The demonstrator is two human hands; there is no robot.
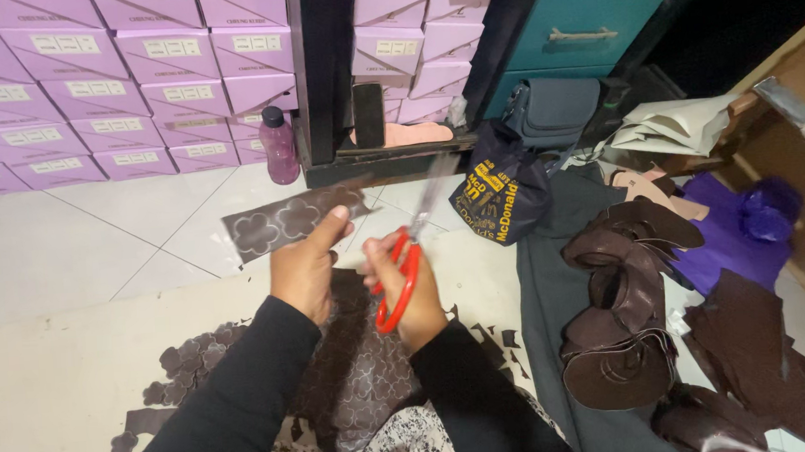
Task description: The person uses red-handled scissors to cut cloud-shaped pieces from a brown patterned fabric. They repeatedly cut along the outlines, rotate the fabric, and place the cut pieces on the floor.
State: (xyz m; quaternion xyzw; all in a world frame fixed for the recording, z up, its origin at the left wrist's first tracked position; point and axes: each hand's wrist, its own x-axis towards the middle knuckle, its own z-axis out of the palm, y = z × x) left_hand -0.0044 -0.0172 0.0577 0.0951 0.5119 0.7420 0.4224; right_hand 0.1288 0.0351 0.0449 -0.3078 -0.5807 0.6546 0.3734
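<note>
The leather strip (292,221) is dark brown, marked with outlined flower shapes — it is held level above the tiled floor, pinched at its right end. The scissors (411,253) have orange-red loop handles and steel blades; the blades — blurred — point up and to the right, just beside the strip's right end.

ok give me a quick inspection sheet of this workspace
surface: pale floor tiles and a light sheet
job's things: brown flower-marked strip, red-handled scissors
clutter: cut flower shapes, brown leather scraps, dark bag, purple bottle
grippers: left hand holds the strip; right hand holds the scissors
cables: nothing seen
surroundings: stacked lilac boxes, teal drawers
</note>
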